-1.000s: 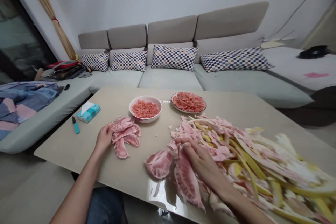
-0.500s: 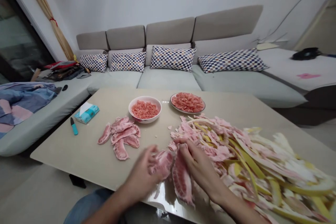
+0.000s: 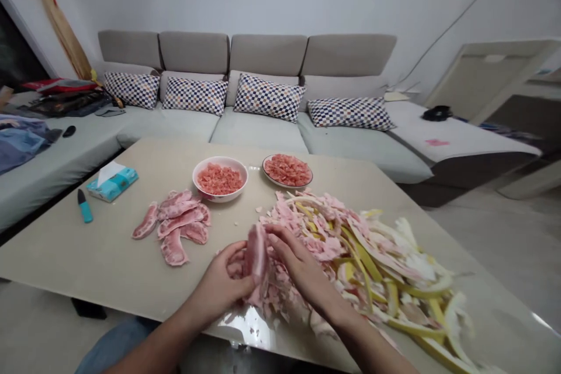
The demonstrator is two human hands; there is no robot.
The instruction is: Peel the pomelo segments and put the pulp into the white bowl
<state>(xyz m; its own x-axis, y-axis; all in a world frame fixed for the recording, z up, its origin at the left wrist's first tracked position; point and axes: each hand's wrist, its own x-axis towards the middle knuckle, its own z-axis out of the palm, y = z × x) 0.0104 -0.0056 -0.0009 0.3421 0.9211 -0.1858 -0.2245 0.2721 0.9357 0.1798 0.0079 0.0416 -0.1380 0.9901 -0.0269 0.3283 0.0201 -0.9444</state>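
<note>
- Left hand (image 3: 221, 279): we are curling it closed around one pink fruit segment (image 3: 256, 252), holding this over the tabletop's (image 3: 87, 257) near edge.
- Right hand (image 3: 304, 272): we are resting bent fingertips at the segment's upper end; how tightly they are closing, we cannot tell.
- Loose segments (image 3: 179, 223): lying toward the left edge.
- Bowl (image 3: 220, 180), plate (image 3: 288, 170): standing toward the far edge, holding pulp (image 3: 219, 179).
- Peel heap (image 3: 363, 257): spreading toward the near right corner.

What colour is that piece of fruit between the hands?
The fruit piece is dusky pink with a paler streak, best seen in the head view.
</note>
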